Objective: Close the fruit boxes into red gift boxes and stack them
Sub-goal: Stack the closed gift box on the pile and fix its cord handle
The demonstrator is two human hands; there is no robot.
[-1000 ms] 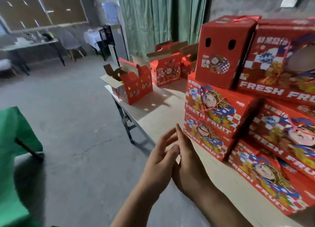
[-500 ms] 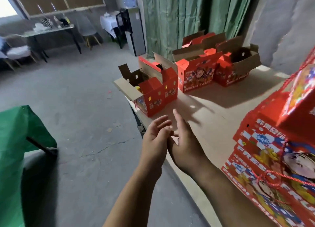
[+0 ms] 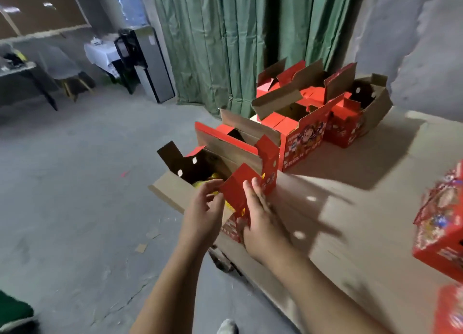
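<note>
Left hand (image 3: 203,213): fingers pinch the near red flap (image 3: 236,187).
Right hand (image 3: 260,221): fingers straight, pressing that flap.
Open gift box (image 3: 225,155): tabletop (image 3: 350,208) corner (yellow fruit inside).

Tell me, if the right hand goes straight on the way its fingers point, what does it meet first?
Probably the red end flap of the nearest open box: the right hand already has its fingertips at that flap. Depth is unclear.
</note>
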